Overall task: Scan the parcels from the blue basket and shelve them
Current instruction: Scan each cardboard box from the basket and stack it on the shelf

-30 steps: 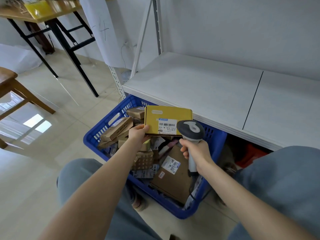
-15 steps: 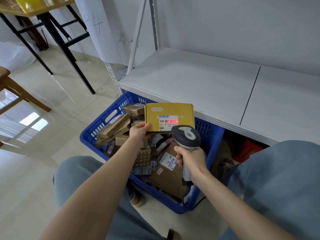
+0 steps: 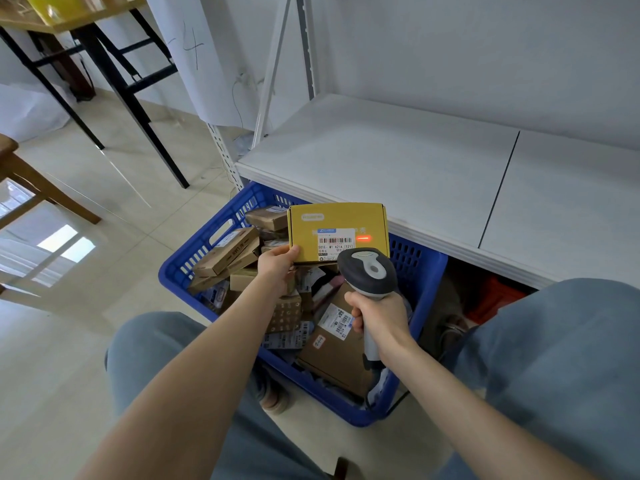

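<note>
1. Room: pale tiled floor [image 3: 104,244]. A low white shelf [image 3: 398,157] is on the right and a black-legged table [image 3: 114,64] at upper left. A paper sheet [image 3: 194,53] marked "4" hangs beside the shelf upright.
2. The blue basket [image 3: 180,268] sits on the floor between the person's knees, its far side under the shelf edge. It is heaped with brown parcels [image 3: 225,252].
3. Left hand [image 3: 277,268]: the thumb is on top and pinches the lower-left corner of the yellow box [image 3: 311,233]. The box is held above the basket, label up.
4. Right hand [image 3: 379,313]: the fingers wrap the grip of the grey scanner [image 3: 367,271], whose head is aimed at the box. A red scan line [image 3: 363,238] falls just right of the label.
</note>
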